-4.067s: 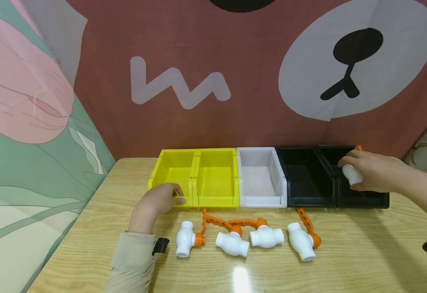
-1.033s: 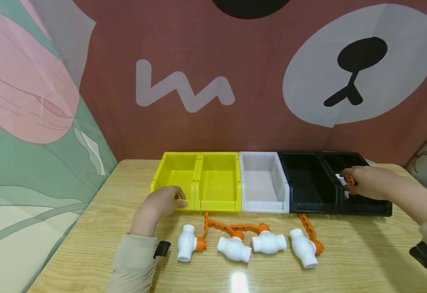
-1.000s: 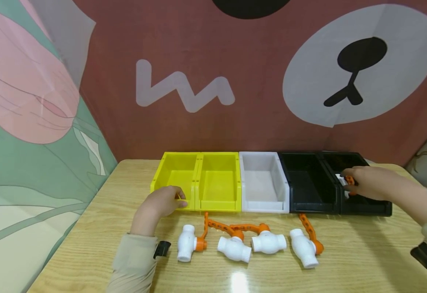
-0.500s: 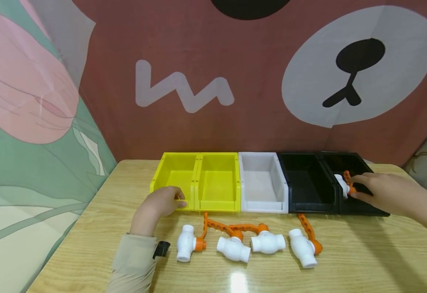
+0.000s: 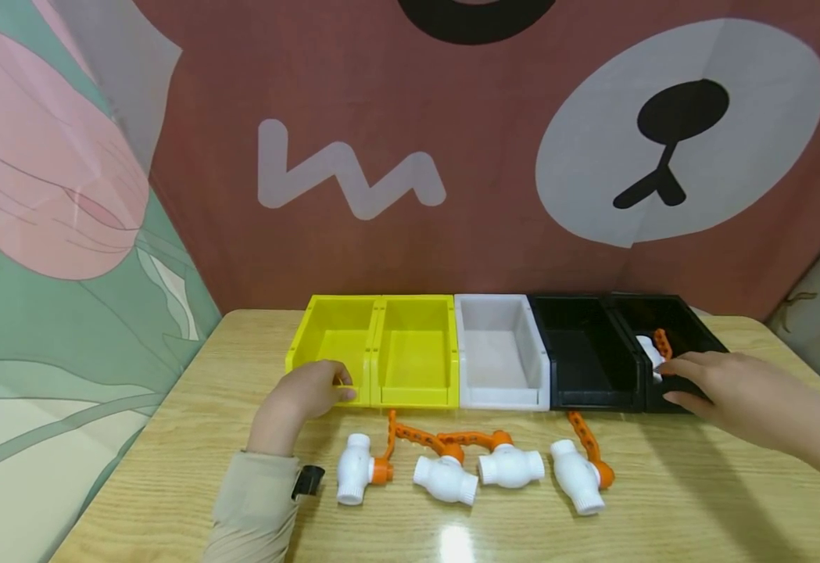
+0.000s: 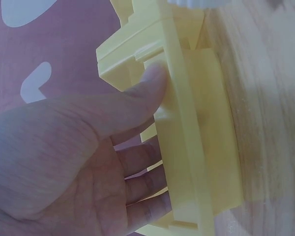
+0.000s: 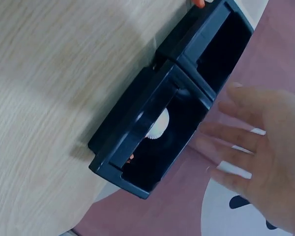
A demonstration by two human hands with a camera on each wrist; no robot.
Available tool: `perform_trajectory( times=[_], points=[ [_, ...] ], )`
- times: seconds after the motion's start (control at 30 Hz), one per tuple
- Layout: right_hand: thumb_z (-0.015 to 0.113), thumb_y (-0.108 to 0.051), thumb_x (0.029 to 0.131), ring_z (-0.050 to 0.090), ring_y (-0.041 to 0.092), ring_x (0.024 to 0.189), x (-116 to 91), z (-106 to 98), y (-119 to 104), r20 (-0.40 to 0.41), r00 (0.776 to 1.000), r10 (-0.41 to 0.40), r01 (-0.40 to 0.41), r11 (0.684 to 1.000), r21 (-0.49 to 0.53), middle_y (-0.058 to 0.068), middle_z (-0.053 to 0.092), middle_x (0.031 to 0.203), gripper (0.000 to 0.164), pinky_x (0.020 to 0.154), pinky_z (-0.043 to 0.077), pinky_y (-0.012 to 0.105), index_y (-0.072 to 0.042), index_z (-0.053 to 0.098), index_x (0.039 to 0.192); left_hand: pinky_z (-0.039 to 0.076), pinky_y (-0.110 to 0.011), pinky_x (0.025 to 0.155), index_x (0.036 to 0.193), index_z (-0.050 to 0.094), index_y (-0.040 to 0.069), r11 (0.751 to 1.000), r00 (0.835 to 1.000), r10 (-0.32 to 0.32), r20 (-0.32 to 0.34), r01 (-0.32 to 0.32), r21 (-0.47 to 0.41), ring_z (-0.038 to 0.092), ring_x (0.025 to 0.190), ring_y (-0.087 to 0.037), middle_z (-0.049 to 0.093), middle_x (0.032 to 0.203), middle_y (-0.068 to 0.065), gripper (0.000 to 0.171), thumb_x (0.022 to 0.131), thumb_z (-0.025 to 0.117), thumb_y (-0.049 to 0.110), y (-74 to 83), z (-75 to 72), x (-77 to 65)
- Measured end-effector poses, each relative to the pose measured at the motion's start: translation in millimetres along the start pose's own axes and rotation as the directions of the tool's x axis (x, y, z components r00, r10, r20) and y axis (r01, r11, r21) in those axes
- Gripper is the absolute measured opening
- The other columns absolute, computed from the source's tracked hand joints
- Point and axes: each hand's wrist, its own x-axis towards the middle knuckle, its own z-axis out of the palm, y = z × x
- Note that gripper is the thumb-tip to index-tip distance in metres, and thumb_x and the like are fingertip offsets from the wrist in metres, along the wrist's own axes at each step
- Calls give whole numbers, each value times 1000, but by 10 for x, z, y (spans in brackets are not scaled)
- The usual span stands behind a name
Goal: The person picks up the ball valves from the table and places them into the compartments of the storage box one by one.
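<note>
My left hand (image 5: 304, 391) holds the front lip of the leftmost yellow bin (image 5: 335, 317). In the left wrist view its thumb lies on the lip (image 6: 179, 147), with the other fingers behind it. My right hand (image 5: 733, 387) is by the front of the rightmost black bin (image 5: 638, 313), fingers extended and holding nothing. Inside that bin lies a white ball valve (image 5: 649, 349) with an orange lever handle, against the left wall. The right wrist view shows part of the white valve body (image 7: 160, 125) within the black bin; the open hand is apart from it.
Several more white ball valves with orange handles lie in a row before the bins, among them a left one (image 5: 353, 469) and a right one (image 5: 578, 477). A second yellow bin (image 5: 417, 352), a white bin (image 5: 497, 336) and another black bin (image 5: 585, 344) stand side by side.
My right hand held the ball valve over the rightmost black bin, lowered it in, let go and drew back toward the near right. The left hand has stayed on the yellow bin.
</note>
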Motion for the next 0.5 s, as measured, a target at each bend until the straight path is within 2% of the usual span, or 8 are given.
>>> perform_trajectory(
  times=[0.23,0.5],
  points=[
    [85,-20,76,68,28,83,-29,-8,-147,-90,994,-64,64,998,0,7,70,101,34,69,56,47,-11,72,106,50,-43,84,107,69,10,1000,1000,-11,3,11,-8,58,91,-22,66,108,-6,22,94,69,28,-5,5,7],
    [84,-22,78,69,28,89,-33,-10,-290,-87,992,-89,93,995,45,2,70,104,35,72,56,46,-15,72,110,50,-44,85,106,69,10,1000,1000,-2,3,2,-7,59,92,-23,66,108,-6,21,94,69,27,-11,4,0]
  ],
)
